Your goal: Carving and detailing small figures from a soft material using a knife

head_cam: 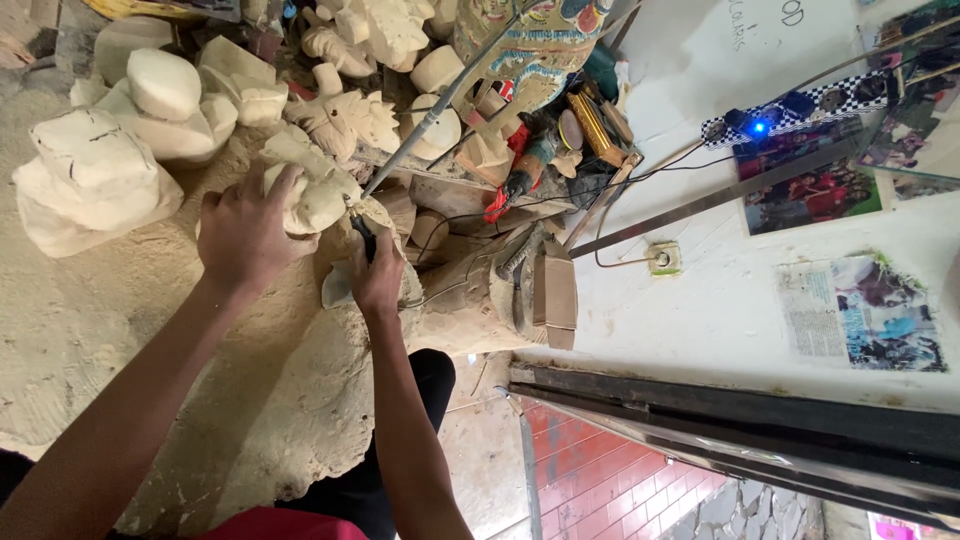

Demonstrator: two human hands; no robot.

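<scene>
A pale, unpainted wood carving [312, 192] sits under the left hand [243, 232], whose fingers [283, 186] curl over its top and press it down against a large sawdust-covered wooden block [280, 390] that lies across the person's lap. Just to the right of those fingers, the right hand [378, 275] closes around a slim black rotary handpiece [362, 236], its fingers wrapped tight on the grip, with the tip meeting the lower edge of the carving. From the handpiece a grey flexible shaft [440, 100] runs up and away from the right hand toward the top of the view. Beyond the left-hand fingers, farther from the person, stand more rough pale carvings [160, 100], some rounded and some blocky, close together on the dusty floor. Past the right hand, near the shaft, lie small carved pieces [440, 130], a red and black power tool [520, 170], and a painted carved figure [535, 40] in green, red and gold. Well to the right of both hands a white wall [720, 300] carries a wall socket [662, 258], a power strip [800, 110] with a blue light, and pasted printed pictures [860, 310].
</scene>
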